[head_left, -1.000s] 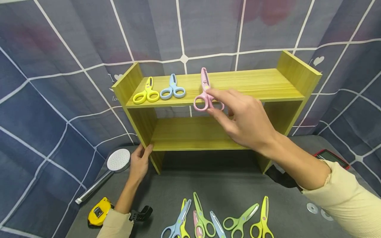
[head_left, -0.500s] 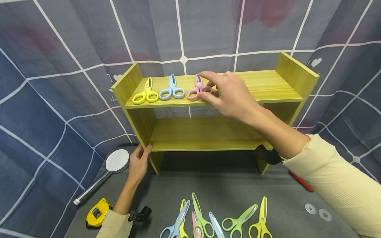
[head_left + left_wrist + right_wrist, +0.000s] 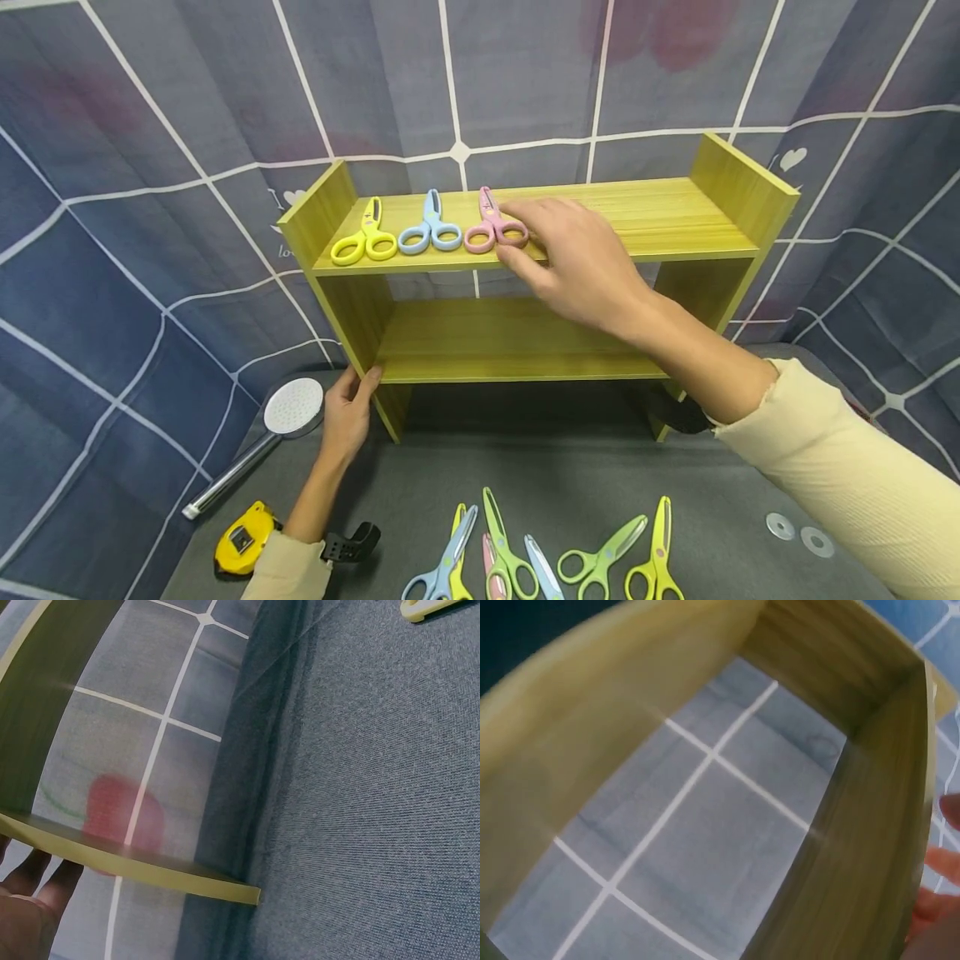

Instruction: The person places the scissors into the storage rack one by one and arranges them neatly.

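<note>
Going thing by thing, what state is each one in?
Shelf: upright on the table
Top yellow scissors: flat, closed
Top blue scissors: flat, closed
Top pink scissors: flat, closed
Lower scissors: on table, some overlapping
Shower head: lying, face up
Tape measure: lying on table
Rings: flat
Left hand: grips shelf's side
Right hand: at top pink scissors

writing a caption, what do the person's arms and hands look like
The left sleeve and right sleeve are cream and stop short of the hands, the right one finely ribbed. A black strap shows by the left one and a dark piece by the right. The left hand and right hand wear no gloves.
</note>
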Available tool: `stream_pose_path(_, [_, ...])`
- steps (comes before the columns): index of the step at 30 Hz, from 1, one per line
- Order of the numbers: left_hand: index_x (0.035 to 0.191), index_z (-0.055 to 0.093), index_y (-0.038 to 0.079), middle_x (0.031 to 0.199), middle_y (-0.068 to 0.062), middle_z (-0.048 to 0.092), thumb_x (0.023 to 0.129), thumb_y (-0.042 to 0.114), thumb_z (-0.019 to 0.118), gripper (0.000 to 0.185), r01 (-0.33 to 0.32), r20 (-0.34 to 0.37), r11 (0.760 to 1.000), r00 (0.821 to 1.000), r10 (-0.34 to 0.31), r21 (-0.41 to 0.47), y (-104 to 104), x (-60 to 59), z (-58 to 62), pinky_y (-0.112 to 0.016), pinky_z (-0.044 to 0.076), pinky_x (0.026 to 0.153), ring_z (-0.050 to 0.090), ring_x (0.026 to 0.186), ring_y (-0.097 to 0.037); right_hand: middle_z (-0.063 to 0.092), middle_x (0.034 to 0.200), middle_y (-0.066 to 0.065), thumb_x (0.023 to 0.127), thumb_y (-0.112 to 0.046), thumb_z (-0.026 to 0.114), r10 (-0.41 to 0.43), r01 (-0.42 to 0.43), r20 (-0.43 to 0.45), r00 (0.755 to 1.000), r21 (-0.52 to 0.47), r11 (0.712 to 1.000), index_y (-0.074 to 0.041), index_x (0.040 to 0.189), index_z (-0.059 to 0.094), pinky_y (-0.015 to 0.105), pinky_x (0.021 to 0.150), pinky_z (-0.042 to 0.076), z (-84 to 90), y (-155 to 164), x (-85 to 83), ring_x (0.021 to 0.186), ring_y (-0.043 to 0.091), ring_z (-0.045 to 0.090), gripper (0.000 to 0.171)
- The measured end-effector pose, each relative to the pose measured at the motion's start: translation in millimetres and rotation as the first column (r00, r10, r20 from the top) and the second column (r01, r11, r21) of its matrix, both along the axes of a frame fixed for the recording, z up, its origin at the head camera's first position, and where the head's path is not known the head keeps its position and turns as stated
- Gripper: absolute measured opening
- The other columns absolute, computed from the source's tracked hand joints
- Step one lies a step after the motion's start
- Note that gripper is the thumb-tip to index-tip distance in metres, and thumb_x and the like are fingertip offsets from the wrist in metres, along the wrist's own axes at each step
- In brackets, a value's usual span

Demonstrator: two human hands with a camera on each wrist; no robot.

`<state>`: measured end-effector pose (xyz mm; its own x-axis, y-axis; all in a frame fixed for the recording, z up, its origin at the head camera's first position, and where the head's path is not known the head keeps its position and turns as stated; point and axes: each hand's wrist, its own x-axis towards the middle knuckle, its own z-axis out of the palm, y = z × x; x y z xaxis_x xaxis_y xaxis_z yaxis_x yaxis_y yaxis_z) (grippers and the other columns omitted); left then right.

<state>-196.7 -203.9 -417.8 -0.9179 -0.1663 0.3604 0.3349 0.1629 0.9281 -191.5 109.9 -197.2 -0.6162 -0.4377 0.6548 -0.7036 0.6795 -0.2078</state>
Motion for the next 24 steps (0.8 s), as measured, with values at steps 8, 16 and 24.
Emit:
stream_pose_path(8, [0.134,0.056,-0.005,0.124,-0.023,0.06,0.102,0.009,0.054,0.035,-0.001,-0.016,1.0,1.0,0.0,-0.001,2.1,-1.8,2.4,-0.019,0.045,0.091,0.06,0.106,-0.006,0.056,0.13,0.022,0.09,-0.012,0.064,0.154,-0.186,-0.204,0.967,-0.147,0.972,0.001,0.115,0.066,0.049,0.102,0.037,-71.2,4.5,55.9,0.119,0.038,0.049,0.029])
stream_pose_path(16, [0.134,0.057,-0.005,0.122,-0.017,0.063,0.102,0.008,0.055,0.035,-0.009,-0.022,1.0,1.0,0.009,0.0,3.7,-3.7,3.1,-0.019,0.045,0.09,0.06,0.105,-0.006,0.056,0.116,0.0,0.096,-0.023,0.063,0.278,-0.278,0.103,0.955,-0.007,0.96,-0.013,0.122,0.063,0.03,0.081,0.048,-187.3,12.0,119.9,0.1,0.013,0.053,0.028])
stream_pose_path(24, [0.131,0.059,-0.006,0.112,0.003,0.066,0.101,0.007,0.056,0.033,-0.02,-0.035,1.0,0.999,0.02,0.01,2.5,-3.9,2.9,-0.019,0.045,0.089,0.061,0.103,-0.007,0.035,0.081,-0.018,0.099,-0.037,0.06,0.25,-0.307,0.36,0.899,0.111,0.945,-0.022,0.102,0.065,0.008,0.054,0.023,-290.9,36.3,160.5,0.067,-0.007,0.025,0.016])
